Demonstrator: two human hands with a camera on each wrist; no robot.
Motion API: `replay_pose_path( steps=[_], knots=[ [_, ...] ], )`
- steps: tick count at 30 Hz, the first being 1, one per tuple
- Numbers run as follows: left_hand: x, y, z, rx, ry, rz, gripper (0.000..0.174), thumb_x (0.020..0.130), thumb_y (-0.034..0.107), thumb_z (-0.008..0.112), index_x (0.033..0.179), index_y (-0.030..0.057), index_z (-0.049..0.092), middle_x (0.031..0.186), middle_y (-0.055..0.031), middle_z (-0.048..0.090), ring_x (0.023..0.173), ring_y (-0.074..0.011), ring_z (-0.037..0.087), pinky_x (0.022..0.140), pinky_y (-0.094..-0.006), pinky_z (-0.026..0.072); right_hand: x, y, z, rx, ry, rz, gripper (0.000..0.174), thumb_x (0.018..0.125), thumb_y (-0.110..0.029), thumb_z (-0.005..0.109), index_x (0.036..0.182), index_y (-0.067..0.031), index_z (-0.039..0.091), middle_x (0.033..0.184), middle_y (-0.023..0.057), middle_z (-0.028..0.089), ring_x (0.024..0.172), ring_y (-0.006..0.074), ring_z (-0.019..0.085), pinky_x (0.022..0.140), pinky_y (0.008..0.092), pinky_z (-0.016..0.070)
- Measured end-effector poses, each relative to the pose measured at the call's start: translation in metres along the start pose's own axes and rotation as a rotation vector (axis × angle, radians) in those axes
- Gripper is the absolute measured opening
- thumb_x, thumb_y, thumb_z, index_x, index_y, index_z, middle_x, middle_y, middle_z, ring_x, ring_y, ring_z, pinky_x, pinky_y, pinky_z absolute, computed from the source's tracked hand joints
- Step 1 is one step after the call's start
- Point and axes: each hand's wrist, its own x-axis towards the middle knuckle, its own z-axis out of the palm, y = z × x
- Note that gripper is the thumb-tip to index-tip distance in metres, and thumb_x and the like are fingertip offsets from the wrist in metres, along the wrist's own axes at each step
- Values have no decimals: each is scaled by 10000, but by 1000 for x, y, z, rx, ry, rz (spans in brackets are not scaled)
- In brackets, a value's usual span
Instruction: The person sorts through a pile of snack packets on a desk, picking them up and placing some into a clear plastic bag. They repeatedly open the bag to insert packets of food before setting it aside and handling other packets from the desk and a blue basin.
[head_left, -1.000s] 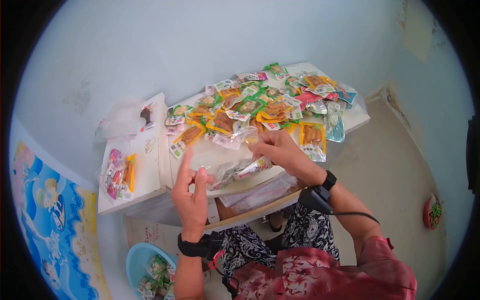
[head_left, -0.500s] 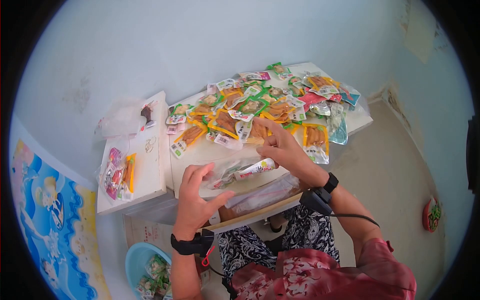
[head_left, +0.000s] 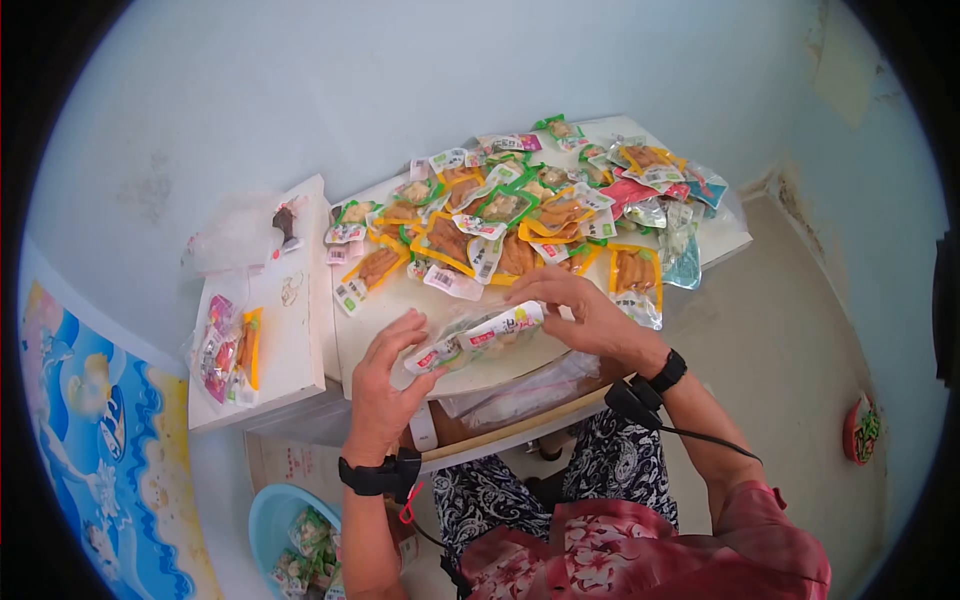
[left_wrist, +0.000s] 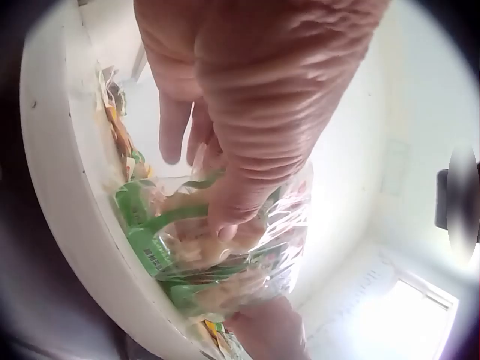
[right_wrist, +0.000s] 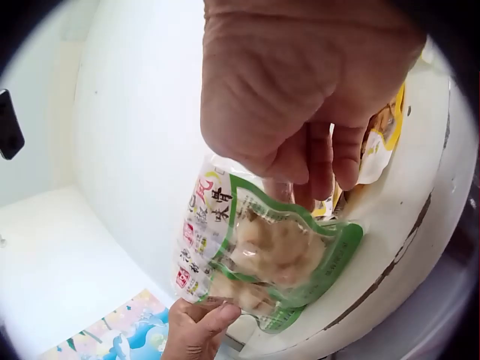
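In middle of the head view, clear plastic bag (head_left: 478, 338) with green-edged food packets (right_wrist: 277, 247) is above white table (head_left: 385, 303). Left hand (head_left: 385, 385) holds one end between thumb and fingers; right hand (head_left: 590, 318) has curled fingers narrow around the other end.

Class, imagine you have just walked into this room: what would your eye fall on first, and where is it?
Probably the heap of bright packets, yellow- and green-edged, spread over the far part of the white table. Next, perhaps, the vivid blue cartoon picture low at the left, then the clear bag of green-edged packets held between the left hand and right hand near the table's front edge.
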Motion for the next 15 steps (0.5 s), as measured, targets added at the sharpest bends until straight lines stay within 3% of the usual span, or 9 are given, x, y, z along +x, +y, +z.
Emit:
replay_pose_path(
  steps=[1,4,7,10,13,15],
  knots=[
    [-3,-1,2,-125,-12,-102,458,766,11,829,1199,7,680,1373,-200,655,1279,-312,644,1063,-391,516,-2,-7,-1,-2,-29,11,494,849,-16,603,1331,-86,684,1356,86,650,1195,197,594,897,343,503],
    [-6,3,3,-62,-18,-125,472,805,15,804,1259,7,676,1308,-194,696,1186,-285,695,1015,-375,540,-6,-9,0,-26,-89,6,598,825,-67,723,1413,-130,633,1480,84,581,1245,213,576,956,370,507],
    [-16,-12,9,-143,-74,-298,478,824,18,784,1291,22,682,1288,-194,706,1175,-281,698,1004,-369,539,-7,4,23,-187,-4,-155,652,792,-179,822,1413,-176,623,1469,52,605,1266,272,590,996,399,523],
    [-23,-20,16,-135,-103,-261,430,857,51,758,1282,30,698,1266,-181,715,1176,-303,689,1007,-380,532,-9,5,34,-124,-8,-98,743,744,-213,900,1431,-142,625,1389,90,655,1242,300,608,1057,403,485],
    [-17,-29,14,-56,-100,-46,371,887,98,736,1248,20,708,1224,-181,721,1148,-339,679,996,-403,529,-7,18,38,-10,48,-152,631,767,-268,891,1341,-128,671,1275,96,718,1121,291,670,1005,390,520],
    [-15,-30,11,99,-136,20,330,904,114,719,1216,6,714,1173,-181,723,1106,-361,671,969,-424,530,-4,20,36,130,-23,66,626,752,-303,909,1294,-86,683,1200,128,735,1052,285,694,958,385,536]
  ],
)
